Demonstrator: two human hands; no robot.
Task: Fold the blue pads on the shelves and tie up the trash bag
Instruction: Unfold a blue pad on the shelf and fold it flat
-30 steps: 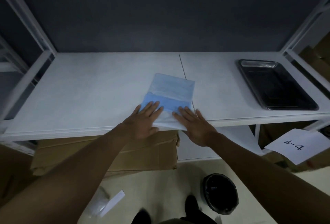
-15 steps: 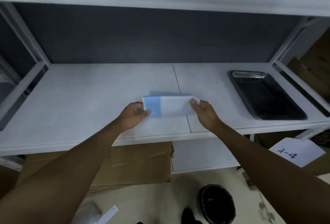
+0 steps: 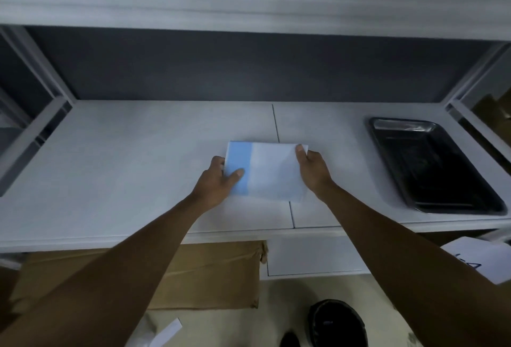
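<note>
A folded blue and white pad (image 3: 269,171) is held just over the middle of the white shelf (image 3: 124,158), across the seam between its two boards. My left hand (image 3: 217,181) grips its blue left edge, thumb on top. My right hand (image 3: 312,170) pinches its white right edge near the far corner. On the floor below stands a black bin with a trash bag (image 3: 337,324), partly cut off by the frame's bottom.
A black metal tray (image 3: 439,164) lies at the shelf's right end. Cardboard boxes (image 3: 210,275) sit under the shelf. A white label sheet (image 3: 475,258) hangs at the lower right. The upper shelf's underside spans the top of the view.
The pad went from a long shape pressed flat under both palms to a shorter folded rectangle gripped at both ends and shifted farther back on the shelf.
</note>
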